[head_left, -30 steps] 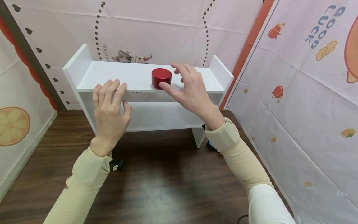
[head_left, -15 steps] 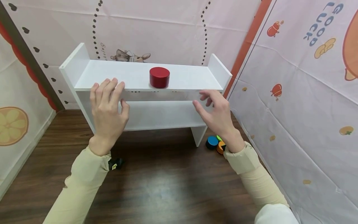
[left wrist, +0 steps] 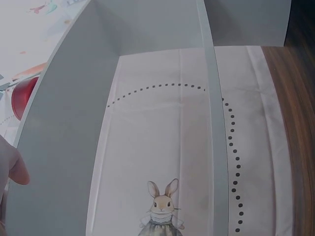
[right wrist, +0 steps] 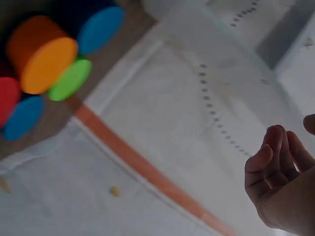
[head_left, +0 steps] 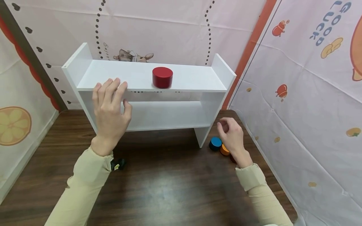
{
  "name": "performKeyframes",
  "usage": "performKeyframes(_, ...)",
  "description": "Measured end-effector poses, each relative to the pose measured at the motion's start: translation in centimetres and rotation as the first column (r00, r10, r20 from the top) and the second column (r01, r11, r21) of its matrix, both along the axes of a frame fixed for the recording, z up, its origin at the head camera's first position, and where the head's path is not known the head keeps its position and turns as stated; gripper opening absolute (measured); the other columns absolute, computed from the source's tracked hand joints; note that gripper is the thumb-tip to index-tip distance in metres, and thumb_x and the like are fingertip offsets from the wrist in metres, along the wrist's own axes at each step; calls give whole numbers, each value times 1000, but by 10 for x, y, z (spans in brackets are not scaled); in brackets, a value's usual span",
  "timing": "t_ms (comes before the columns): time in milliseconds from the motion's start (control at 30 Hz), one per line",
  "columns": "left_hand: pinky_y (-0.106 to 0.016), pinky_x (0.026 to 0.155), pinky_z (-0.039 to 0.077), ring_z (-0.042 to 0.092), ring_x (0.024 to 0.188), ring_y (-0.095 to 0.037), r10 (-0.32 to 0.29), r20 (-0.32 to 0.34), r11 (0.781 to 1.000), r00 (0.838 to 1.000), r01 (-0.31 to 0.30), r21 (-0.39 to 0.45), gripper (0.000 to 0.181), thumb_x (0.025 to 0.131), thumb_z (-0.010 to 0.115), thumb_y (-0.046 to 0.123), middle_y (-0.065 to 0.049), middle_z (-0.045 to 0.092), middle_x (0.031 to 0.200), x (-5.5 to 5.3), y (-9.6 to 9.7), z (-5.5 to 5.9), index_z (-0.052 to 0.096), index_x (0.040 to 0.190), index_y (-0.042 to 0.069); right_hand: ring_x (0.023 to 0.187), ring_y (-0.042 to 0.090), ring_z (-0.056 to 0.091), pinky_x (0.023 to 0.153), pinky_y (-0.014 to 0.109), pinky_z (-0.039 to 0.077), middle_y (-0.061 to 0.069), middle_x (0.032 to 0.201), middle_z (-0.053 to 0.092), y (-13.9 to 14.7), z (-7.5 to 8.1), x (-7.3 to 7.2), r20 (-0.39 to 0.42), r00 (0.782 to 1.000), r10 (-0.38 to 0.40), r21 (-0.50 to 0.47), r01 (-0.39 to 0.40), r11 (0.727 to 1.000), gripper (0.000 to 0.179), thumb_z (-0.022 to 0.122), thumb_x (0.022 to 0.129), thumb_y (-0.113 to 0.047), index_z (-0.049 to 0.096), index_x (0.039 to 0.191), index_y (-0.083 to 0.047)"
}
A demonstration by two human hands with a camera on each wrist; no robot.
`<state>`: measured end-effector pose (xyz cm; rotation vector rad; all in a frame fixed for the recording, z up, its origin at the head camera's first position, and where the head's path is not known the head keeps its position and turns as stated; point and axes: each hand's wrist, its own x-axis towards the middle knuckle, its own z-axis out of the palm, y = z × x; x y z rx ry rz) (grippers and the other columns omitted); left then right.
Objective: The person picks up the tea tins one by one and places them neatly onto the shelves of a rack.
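Note:
On the top board of a white two-tier shelf stands a red round block, a short smooth cylinder near the front edge. My left hand has its fingers spread loosely at that board's front edge, left of the block; it holds nothing. In the left wrist view the red block shows past the shelf board. My right hand is down to the right of the shelf, fingers loosely bent and holding nothing. Close beside it are a blue block and an orange block, and it partly covers the group.
The right wrist view shows the group of blocks: an orange, a green, a red and two blue ones. A small black object lies by my left wrist on the brown wooden table. Printed cloth walls enclose the table.
My right hand has left the red block's side and moved down and right to the blocks by the shelf. The red block stays on the top board; the left hand keeps its place.

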<state>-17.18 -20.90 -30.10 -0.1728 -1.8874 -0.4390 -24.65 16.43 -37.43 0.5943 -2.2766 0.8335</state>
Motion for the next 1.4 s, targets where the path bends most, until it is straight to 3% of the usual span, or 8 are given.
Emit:
performKeyframes(133,-45,120,18,45,132,-33,2,3,1000,1000,-2,0,43,84,48,4,-16,58,133,0,0,0,60,125,4,68,27,59,61,38,47,16,95,66,15,-26,-7,146,987,-65,111,49,993,21,64,90,-16,65,105,-1)
performKeyframes(300,-44,120,18,45,132,-33,5,7,1000,1000,-5,-1,42,84,48,5,-16,58,133,0,0,0,60,125,4,87,33,57,73,46,50,21,104,66,29,-54,-19,300,949,-102,237,29,971,34,67,88,-22,64,112,1)
performKeyframes(500,-44,120,18,45,132,-32,2,0,1000,1000,-2,-1,42,85,48,4,-16,58,133,-1,0,1,61,125,4,101,41,52,89,55,43,23,118,65,39,-76,-32,406,898,-167,400,-11,916,53,70,85,-34,61,123,2)
performKeyframes(633,-44,120,18,45,132,-32,1,-2,1000,1000,-1,-2,42,85,49,4,-16,58,133,-1,0,1,61,125,4,104,42,52,88,57,42,23,121,64,41,-84,-37,426,885,-188,460,-32,888,58,71,83,-37,60,125,1)
performKeyframes(867,-44,120,18,45,132,-32,3,3,1000,1000,-3,-2,42,85,49,5,-16,58,133,0,0,0,61,125,4,110,44,50,91,58,41,25,122,60,40,-88,-41,418,882,-217,514,-32,857,61,72,82,-39,59,126,1)
performKeyframes(1067,-45,120,18,45,132,-32,6,5,1000,1000,-6,-9,42,85,48,5,-16,58,133,0,0,-1,60,125,4,106,43,49,87,56,40,27,117,57,39,-92,-38,411,868,-279,552,7,834,64,73,79,-43,60,122,3)
performKeyframes(1200,-45,120,18,45,132,-32,9,7,1000,1000,-9,-13,42,85,49,5,-16,58,133,0,0,-1,60,125,4,102,42,49,83,54,38,26,114,60,37,-96,-37,405,860,-310,555,39,831,63,74,79,-44,59,119,3)
performKeyframes(1400,-45,120,18,45,132,-33,8,13,1000,1000,-7,-14,42,84,49,4,-16,58,133,1,0,0,60,125,4,100,41,48,80,52,35,24,106,66,35,-102,-37,411,858,-309,524,55,850,57,77,77,-40,59,111,1)
